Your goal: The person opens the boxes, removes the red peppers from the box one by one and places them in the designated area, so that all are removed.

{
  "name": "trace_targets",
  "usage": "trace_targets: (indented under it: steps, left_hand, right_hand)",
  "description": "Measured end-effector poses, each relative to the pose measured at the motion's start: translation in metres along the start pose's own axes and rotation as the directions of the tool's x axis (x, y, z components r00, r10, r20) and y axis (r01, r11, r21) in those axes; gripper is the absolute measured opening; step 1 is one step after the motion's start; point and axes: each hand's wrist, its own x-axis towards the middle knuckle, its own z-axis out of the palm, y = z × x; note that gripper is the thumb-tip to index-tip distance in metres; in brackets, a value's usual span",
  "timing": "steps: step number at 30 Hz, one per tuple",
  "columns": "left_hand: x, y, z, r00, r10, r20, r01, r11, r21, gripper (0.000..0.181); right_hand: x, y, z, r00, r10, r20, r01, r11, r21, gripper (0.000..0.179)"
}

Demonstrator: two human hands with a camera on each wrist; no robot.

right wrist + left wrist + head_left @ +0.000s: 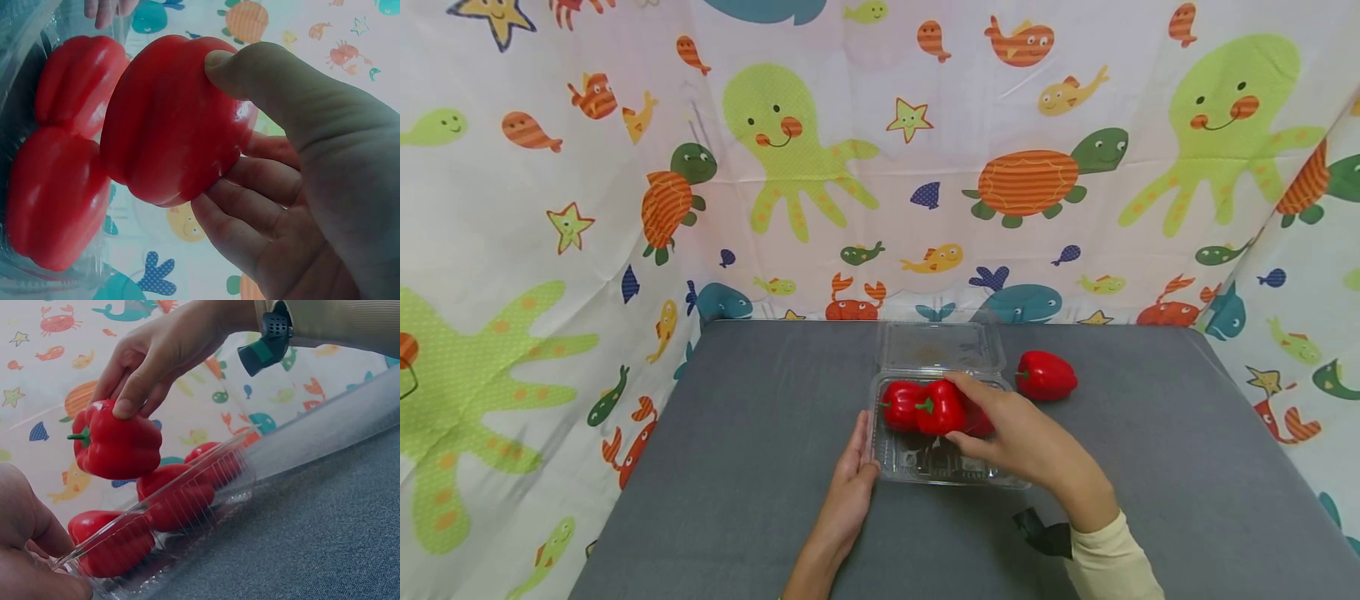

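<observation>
My right hand (1026, 433) grips a red bell pepper (175, 119) with a green stem, thumb on one side and fingers on the other. In the left wrist view this pepper is raised above a clear plastic clamshell container (917, 471). Two more red bell peppers lie inside, one at the left (898, 406) and one at the right (979, 422), partly hidden by the held pepper and hand in the head view. My left hand (847, 479) pinches the container's left rim. The container's hinged lid (936, 346) lies back, away from me.
Another red bell pepper (1047, 375) lies on the grey tabletop (760, 467), right of the lid. A dark strap piece (1043, 533) hangs at my right wrist. A curtain (880, 192) printed with sea animals stands behind the table and along both sides.
</observation>
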Motion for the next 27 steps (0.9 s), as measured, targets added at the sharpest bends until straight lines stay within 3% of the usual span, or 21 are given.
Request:
trace_targets:
  steps: [17,27]
  left_hand:
    - [0.000,0.001,0.000,0.999,-0.024,-0.028,0.024,0.999,0.028,0.077]
    - [-0.001,0.001,0.000,0.999,-0.022,-0.031,0.023,0.999,0.027,0.077]
  right_hand:
    - [-0.007,0.014,-0.020,0.998,-0.008,-0.057,0.006,0.999,-0.045,0.091]
    - [-0.014,0.031,-0.034,0.995,0.060,-0.081,-0.063,0.997,-0.035,0.090]
